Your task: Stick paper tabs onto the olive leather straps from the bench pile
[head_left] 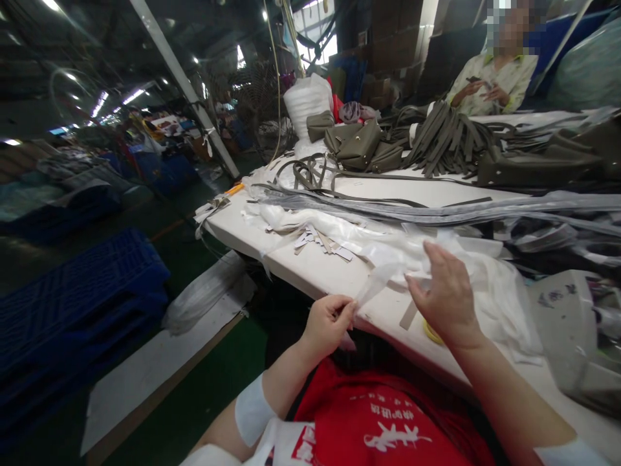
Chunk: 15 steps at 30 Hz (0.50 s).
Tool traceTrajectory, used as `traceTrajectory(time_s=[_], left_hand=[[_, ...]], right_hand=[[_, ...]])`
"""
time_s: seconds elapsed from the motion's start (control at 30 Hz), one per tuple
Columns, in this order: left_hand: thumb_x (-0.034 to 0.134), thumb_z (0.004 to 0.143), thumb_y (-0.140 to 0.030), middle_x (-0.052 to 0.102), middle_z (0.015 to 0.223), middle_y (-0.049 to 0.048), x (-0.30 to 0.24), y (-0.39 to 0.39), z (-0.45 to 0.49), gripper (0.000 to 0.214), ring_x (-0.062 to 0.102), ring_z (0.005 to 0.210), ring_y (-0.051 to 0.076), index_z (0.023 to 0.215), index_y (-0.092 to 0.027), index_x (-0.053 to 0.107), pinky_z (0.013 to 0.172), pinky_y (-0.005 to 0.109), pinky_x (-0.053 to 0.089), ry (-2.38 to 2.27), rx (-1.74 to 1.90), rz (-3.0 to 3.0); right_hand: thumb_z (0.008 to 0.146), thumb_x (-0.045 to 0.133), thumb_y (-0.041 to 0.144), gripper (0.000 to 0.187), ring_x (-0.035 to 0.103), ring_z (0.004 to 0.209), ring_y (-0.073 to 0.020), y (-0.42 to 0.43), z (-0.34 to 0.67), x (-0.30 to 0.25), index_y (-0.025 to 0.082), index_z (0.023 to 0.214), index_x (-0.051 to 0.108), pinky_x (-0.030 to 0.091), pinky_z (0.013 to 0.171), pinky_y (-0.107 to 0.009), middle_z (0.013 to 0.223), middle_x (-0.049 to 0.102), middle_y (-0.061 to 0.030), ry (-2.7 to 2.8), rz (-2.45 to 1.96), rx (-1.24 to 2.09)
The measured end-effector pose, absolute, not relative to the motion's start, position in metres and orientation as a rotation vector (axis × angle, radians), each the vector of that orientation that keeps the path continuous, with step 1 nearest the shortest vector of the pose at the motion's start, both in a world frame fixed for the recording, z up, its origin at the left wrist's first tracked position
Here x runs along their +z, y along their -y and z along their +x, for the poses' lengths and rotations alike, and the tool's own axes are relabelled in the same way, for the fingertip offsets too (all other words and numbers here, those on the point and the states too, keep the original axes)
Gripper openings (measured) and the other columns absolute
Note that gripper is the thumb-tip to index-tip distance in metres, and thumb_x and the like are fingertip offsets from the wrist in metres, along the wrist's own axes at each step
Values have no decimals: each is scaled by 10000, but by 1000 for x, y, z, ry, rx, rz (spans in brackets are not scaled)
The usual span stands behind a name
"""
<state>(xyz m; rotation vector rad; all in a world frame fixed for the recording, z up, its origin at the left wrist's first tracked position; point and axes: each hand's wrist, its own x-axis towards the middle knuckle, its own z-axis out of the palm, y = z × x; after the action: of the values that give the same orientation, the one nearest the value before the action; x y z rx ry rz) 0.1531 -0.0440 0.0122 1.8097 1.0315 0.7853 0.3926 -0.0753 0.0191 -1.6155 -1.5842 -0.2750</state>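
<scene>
My left hand (pixel 327 323) is closed in a pinch on the lower end of a thin, clear plastic strip (pixel 376 281) at the near edge of the white table (pixel 320 268). My right hand (pixel 449 294) grips the upper part of the same plastic, its fingers curled into a crumpled heap of white plastic wrapping (pixel 490 285). The strip stretches between both hands. A yellow tape roll (pixel 431 333) peeks out under my right wrist.
Small paper strips (pixel 320 241) lie scattered on the table. Long grey straps (pixel 436 210), olive bags (pixel 361 147) and strap bundles (pixel 444 139) fill the far side. A seated person (pixel 495 81) works opposite. Blue crates (pixel 72 304) stand left on the green floor.
</scene>
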Motion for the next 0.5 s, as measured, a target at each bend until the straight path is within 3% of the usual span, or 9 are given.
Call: traceTrajectory(time_s=[0.1, 0.17, 0.23, 0.37, 0.5], left_hand=[[483, 949, -349, 649, 664, 50, 16, 45, 150, 318, 591, 631, 160, 810, -170, 707, 657, 262, 454, -1240, 927, 2151], [470, 955, -312, 665, 677, 64, 14, 47, 151, 300, 603, 653, 177, 839, -178, 712, 699, 288, 460, -1284, 917, 2334], [466, 955, -281, 700, 733, 80, 10, 49, 152, 275, 634, 706, 199, 894, -185, 716, 748, 312, 469, -1265, 885, 2449], [472, 950, -239, 748, 885, 105, 1, 56, 154, 255, 671, 839, 234, 1005, -182, 714, 890, 365, 470, -1110, 837, 2500], [532, 933, -299, 740, 1000, 107, 3, 59, 155, 236, 664, 937, 235, 1047, -182, 703, 919, 366, 485, -1042, 819, 2195]], right_hand=[[878, 585, 346, 483, 662, 908, -249, 81, 384, 8, 150, 1313, 510, 546, 847, -433, 1142, 647, -164, 1335, -1477, 398], [868, 604, 400, 425, 674, 830, -210, 87, 369, 6, 172, 1224, 568, 564, 770, -361, 1061, 684, -119, 1360, -1303, 886], [833, 649, 441, 403, 669, 805, -203, 90, 353, 8, 166, 1125, 613, 560, 729, -325, 964, 703, -90, 1371, -1210, 1134], [814, 631, 550, 400, 646, 677, -195, 84, 341, 13, 154, 853, 663, 545, 655, -315, 696, 678, -48, 1057, -1324, 1002], [833, 621, 541, 384, 651, 705, -208, 80, 347, 16, 171, 842, 721, 539, 677, -334, 752, 713, -60, 1092, -1360, 840]])
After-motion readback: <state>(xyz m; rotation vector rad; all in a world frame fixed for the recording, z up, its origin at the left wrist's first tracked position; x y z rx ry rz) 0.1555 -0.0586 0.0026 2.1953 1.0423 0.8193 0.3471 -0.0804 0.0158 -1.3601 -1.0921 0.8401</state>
